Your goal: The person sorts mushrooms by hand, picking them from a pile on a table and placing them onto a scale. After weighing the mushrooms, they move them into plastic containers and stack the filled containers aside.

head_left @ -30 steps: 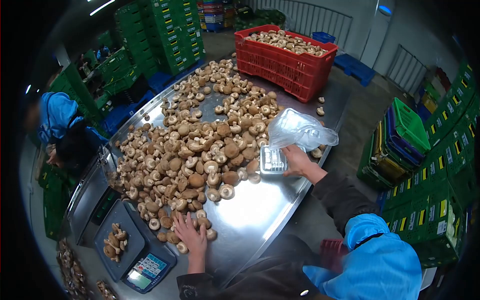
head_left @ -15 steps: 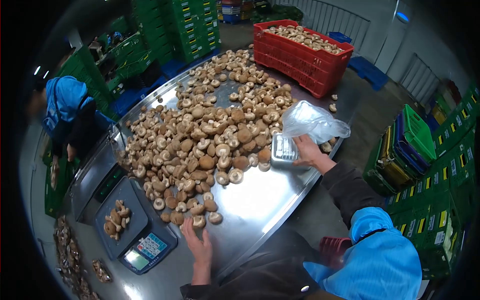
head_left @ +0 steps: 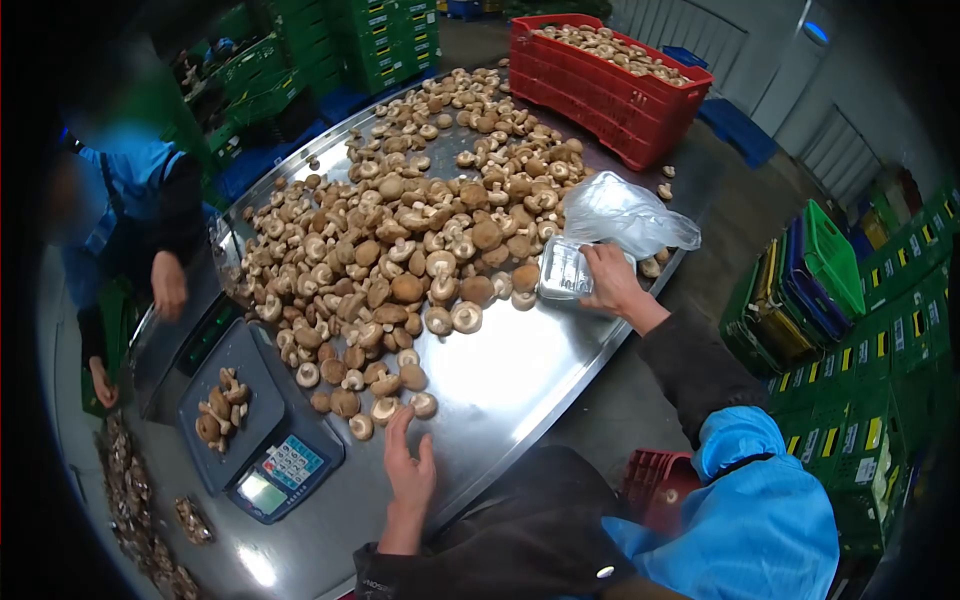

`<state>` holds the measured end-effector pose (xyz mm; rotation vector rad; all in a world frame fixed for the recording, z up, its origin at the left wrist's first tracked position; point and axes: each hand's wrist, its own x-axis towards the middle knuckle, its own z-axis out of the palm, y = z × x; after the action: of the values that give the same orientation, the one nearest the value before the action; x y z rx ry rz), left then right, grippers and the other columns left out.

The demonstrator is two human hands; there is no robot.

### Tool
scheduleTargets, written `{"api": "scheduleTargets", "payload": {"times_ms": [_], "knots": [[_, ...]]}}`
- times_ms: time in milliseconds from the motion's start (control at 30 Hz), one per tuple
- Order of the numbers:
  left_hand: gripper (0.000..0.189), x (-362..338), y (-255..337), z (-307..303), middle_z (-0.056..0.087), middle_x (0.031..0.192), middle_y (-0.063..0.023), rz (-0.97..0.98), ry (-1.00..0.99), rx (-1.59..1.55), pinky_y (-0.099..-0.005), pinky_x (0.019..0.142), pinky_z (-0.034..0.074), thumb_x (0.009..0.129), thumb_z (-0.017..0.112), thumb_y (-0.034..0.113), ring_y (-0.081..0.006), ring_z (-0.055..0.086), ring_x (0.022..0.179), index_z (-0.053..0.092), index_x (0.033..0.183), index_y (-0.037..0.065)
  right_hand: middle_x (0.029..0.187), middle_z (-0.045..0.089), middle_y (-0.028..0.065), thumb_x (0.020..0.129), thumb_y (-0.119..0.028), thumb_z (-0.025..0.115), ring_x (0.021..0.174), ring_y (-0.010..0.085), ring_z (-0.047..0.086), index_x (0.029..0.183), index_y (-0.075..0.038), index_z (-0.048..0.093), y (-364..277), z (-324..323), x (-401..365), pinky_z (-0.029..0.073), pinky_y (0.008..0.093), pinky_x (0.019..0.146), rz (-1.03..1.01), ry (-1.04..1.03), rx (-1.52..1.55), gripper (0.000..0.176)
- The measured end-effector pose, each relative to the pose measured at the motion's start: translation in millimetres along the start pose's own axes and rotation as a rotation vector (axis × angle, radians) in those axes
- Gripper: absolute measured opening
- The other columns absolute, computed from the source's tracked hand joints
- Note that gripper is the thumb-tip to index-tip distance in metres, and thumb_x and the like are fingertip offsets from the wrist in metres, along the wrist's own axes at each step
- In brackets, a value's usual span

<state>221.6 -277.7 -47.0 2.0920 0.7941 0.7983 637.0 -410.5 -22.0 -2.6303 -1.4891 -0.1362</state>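
A large heap of brown mushrooms covers much of the metal table. My right hand grips a shiny plastic tray at the table's right edge, fingers over its top; a crumpled clear plastic bag lies against it. My left hand is held open at the near edge of the heap, thumb apart from the fingers, close to a few loose mushrooms. To its left, a digital scale carries a small pile of mushrooms.
A red crate full of mushrooms stands at the far right of the table. Packed mushrooms lie at the lower left. Across the table is a co-worker. Stacked green crates rise at the right, and a red basket sits below.
The view has shifted slightly. My left hand has moved a little right, its fingers pointing more upright. My right hand stays at the tray. The co-worker has leaned in, one hand raised nearer the scale.
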Motion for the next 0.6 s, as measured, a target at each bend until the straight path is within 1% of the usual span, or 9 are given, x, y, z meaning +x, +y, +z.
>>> {"api": "scheduleTargets", "payload": {"times_ms": [100,133,167,233,300,367,400,500,600], "knots": [[0.045,4.3,-0.2,-15.3,0.057,0.124,-0.0174,-0.105,-0.073,-0.101,-0.0383,0.097,0.043,0.079,0.060,-0.002,-0.0318,0.054,0.117,0.054,0.123,0.000,0.118,0.057,0.0205,0.068,-0.023,0.076,0.111,0.0369,0.053,0.120,-0.002,0.054,-13.7,-7.5,-9.5,0.045,0.0437,0.093,-0.161,0.135,0.194,0.060],[0.044,5.0,-1.0,-18.9,0.057,0.125,-0.0161,-0.132,-0.056,-0.191,-0.0370,0.092,0.046,0.082,0.062,0.001,-0.0280,0.057,0.114,0.053,0.125,0.000,0.105,0.063,0.0170,0.077,-0.011,0.067,0.098,0.0345,0.060,0.113,-0.003,0.059,-31.6,-19.1,-13.4,0.050,0.0417,0.084,-0.199,0.218,0.238,0.038],[0.044,6.1,2.3,-21.0,0.057,0.125,-0.0161,-0.161,-0.041,-0.182,-0.0370,0.092,0.046,0.082,0.062,0.001,-0.0280,0.057,0.114,0.053,0.125,0.000,0.089,0.066,0.0135,0.081,-0.005,0.062,0.082,0.0315,0.065,0.110,-0.004,0.061,-49.4,-31.5,-19.0,0.053,0.0381,0.074,-0.214,0.209,0.239,0.030],[0.044,9.5,13.1,-21.1,0.058,0.124,-0.0166,-0.279,-0.030,-0.411,-0.0358,0.092,0.046,0.085,0.064,0.005,-0.0253,0.057,0.113,0.052,0.126,-0.001,0.081,0.067,0.0126,0.084,-0.005,0.060,0.072,0.0295,0.066,0.109,-0.006,0.063,-90.1,-48.7,-36.1,0.053,0.0364,0.068,-0.284,0.099,0.381,0.025],[0.042,5.2,8.8,-16.2,0.061,0.118,-0.0157,-0.240,0.014,-0.407,-0.0302,0.080,0.051,0.089,0.062,0.010,-0.0229,0.062,0.105,0.050,0.128,-0.002,0.083,0.069,0.0120,0.088,-0.008,0.059,0.070,0.0268,0.067,0.110,-0.007,0.063,-130.0,-38.4,-49.8,0.053,0.0355,0.066,-0.385,-0.221,0.761,0.022],[0.035,0.0,1.5,-25.7,0.065,0.107,-0.0162,-0.654,-0.497,-0.729,-0.0251,0.058,0.052,0.094,0.057,0.011,-0.0210,0.068,0.082,0.050,0.124,-0.004,0.090,0.071,0.0111,0.086,-0.008,0.058,0.075,0.0222,0.069,0.112,-0.002,0.062,-172.9,-37.3,-55.6,0.053,0.0335,0.070,-0.394,-0.631,0.910,0.027],[0.027,-9.0,-3.1,-27.4,0.066,0.095,-0.0162,-0.748,-0.562,-0.764,-0.0227,0.041,0.046,0.097,0.052,0.014,-0.0183,0.066,0.059,0.052,0.117,-0.005,0.088,0.071,0.0114,0.087,-0.010,0.058,0.074,0.0210,0.069,0.114,-0.001,0.061,-186.4,-23.8,-59.5,0.053,0.0327,0.070,-0.360,-0.679,0.968,0.028],[0.023,-40.4,-16.8,-41.9,0.066,0.089,-0.0177,-0.987,-0.492,-0.734,-0.0231,0.038,0.045,0.098,0.050,0.014,-0.0198,0.062,0.049,0.054,0.110,-0.005,0.085,0.070,0.0132,0.092,-0.017,0.058,0.072,0.0194,0.069,0.119,0.003,0.056,-200.0,24.4,-80.1,0.054,0.0304,0.066,-0.150,-0.887,1.254,0.034],[0.020,-90.8,-50.4,-54.3,0.065,0.088,-0.0186,-1.292,-0.300,-1.009,-0.0269,0.047,0.052,0.097,0.049,0.011,-0.0237,0.066,0.061,0.053,0.106,-0.006,0.088,0.068,0.0148,0.093,-0.022,0.061,0.069,0.0189,0.068,0.131,0.002,0.044,-200.2,56.7,-111.4,0.057,0.0269,0.056,0.236,-1.155,1.280,0.049]]}}
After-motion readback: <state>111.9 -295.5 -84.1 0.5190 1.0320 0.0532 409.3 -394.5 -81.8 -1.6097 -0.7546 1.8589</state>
